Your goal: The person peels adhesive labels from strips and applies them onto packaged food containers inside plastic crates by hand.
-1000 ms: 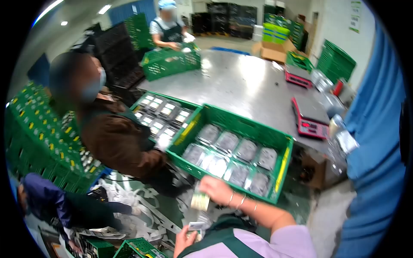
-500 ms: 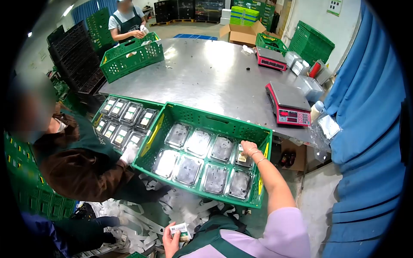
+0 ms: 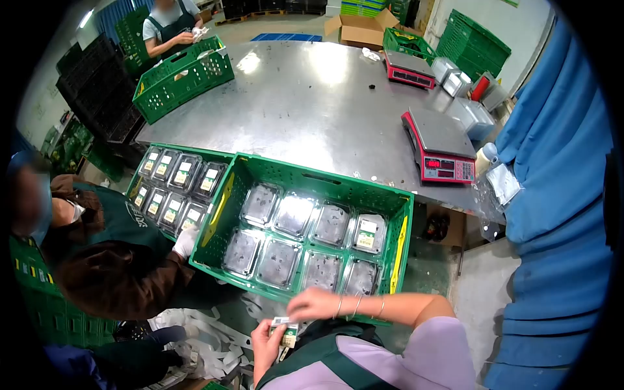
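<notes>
My left hand (image 3: pixel 265 348) is closed on a small stack of printed labels (image 3: pixel 286 333) in front of my apron. Fingers bent and pinched, my right hand (image 3: pixel 315 304) is at the top edge of that stack, touching the uppermost label; the fingertips are slightly blurred. Just beyond is a green crate (image 3: pixel 312 174) with two rows of clear lidded plastic punnets (image 3: pixel 279 262) holding dark contents. The punnet at the far right (image 3: pixel 370 233) carries a white and green label on its lid. The other lids in this crate show no label.
Left of it, another green crate holds labelled punnets (image 3: pixel 184 174), with a co-worker's gloved hand (image 3: pixel 186 242) at its edge. Two red scales (image 3: pixel 445 146) (image 3: pixel 408 69) stand on the metal table (image 3: pixel 286 104). Another person works behind a green crate (image 3: pixel 185 78). Paper strips (image 3: pixel 218 341) litter the floor.
My right hand has left the far-right punnet, its label now uncovered, and has come back to the labels in my left hand. The view has shifted slightly.
</notes>
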The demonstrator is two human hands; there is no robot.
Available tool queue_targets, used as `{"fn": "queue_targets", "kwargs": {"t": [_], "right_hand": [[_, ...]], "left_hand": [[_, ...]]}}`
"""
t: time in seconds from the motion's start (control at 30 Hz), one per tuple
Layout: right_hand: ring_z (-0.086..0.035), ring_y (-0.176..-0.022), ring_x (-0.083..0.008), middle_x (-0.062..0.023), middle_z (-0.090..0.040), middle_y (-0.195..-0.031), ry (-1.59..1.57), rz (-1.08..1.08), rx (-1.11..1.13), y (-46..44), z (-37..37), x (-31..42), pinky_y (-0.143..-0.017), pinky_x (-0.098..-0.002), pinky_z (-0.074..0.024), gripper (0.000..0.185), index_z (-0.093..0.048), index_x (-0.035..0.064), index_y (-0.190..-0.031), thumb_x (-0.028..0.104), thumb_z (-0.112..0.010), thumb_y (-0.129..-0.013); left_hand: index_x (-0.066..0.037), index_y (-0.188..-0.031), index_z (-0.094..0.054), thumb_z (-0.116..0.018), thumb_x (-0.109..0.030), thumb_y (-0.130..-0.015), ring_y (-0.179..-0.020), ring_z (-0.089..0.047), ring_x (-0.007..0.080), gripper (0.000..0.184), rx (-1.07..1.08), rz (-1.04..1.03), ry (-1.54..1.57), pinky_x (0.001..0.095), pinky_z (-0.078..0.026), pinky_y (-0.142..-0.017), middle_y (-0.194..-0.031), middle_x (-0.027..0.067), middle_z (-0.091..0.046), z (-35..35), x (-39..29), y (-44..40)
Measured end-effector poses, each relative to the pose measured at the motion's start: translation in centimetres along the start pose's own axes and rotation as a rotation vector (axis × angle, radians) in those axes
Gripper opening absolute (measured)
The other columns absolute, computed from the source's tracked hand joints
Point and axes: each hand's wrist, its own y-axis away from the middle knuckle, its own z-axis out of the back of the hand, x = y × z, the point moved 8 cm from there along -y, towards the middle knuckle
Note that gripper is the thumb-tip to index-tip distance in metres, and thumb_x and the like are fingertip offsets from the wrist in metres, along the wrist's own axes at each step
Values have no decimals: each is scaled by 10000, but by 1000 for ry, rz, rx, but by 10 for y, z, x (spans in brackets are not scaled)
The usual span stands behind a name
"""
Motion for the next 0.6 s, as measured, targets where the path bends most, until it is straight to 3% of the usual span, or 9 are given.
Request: {"fn": "queue_targets", "kwargs": {"t": [0.03,0.17,0.2,0.37,0.4,0.43,0.47,0.53,0.6], "right_hand": [[-603,-692,-197,-103,-609,-729,92,-37,-2,0,-7,10,-654,-314,-452,224,-607,40,-865,255,-593,-801],[-572,-680,-311,-150,-585,-731,148,-183,-658,-13,105,-52,-601,-386,-437,192,-549,54,-825,245,-533,-818],[-562,-705,-336,-164,-576,-800,428,-150,-755,-17,142,-84,-605,-414,-433,197,-519,41,-840,235,-533,-807],[-579,-840,-341,-143,-553,-952,856,-626,-628,-5,211,-225,-686,-427,-469,545,-458,70,-993,344,-734,-610],[-583,-836,-325,-137,-549,-946,862,-723,-614,1,211,-239,-685,-418,-472,593,-458,74,-995,362,-755,-570],[-587,-831,-308,-131,-545,-940,866,-818,-599,6,210,-252,-684,-409,-475,640,-458,77,-996,380,-777,-530],[-581,-834,-280,-117,-529,-924,1025,-780,-648,7,212,-226,-676,-392,-478,698,-454,85,-1006,381,-798,-476],[-567,-844,-268,-110,-521,-920,1094,-627,-641,-9,204,-201,-678,-387,-475,512,-501,77,-960,326,-747,-588],[-567,-858,-267,-111,-541,-938,818,-365,-580,-34,165,-177,-698,-383,-469,411,-539,75,-970,298,-694,-662]], "left_hand": [[15,-821,-555,-609,-51,-785,-665,-498,49,92,71,17,-30,204,-415,-601,-728,12,-586,-7,0,-7],[6,-1063,-510,-556,-89,-822,-750,-544,84,263,249,24,-141,240,-441,-670,-854,59,-614,-24,4,-18],[-6,-1105,-497,-538,-98,-828,-814,-553,92,294,302,33,-296,247,-440,-708,-906,89,-615,-23,0,-15],[-10,-1052,-549,-536,-91,-817,-873,-558,153,249,418,-10,-231,267,-429,-746,-1057,125,-581,-1,16,0],[13,-1028,-554,-542,-77,-819,-887,-544,151,228,471,-507,-660,261,-421,-768,-1077,118,-561,-17,-30,5],[13,-1028,-554,-542,-77,-819,-887,-544,151,228,466,-501,-666,261,-421,-768,-1077,118,-561,-14,-22,10],[26,-1049,-540,-537,-74,-826,-895,-532,129,244,320,-241,-467,255,-420,-770,-1078,96,-555,5,1,8],[42,-1075,-528,-530,-50,-831,-875,-529,111,262,104,128,-80,240,-414,-764,-1040,66,-553,22,23,16],[44,-1069,-535,-532,-28,-820,-903,-526,119,259,39,106,58,244,-411,-778,-1014,72,-560,11,10,17]]}}
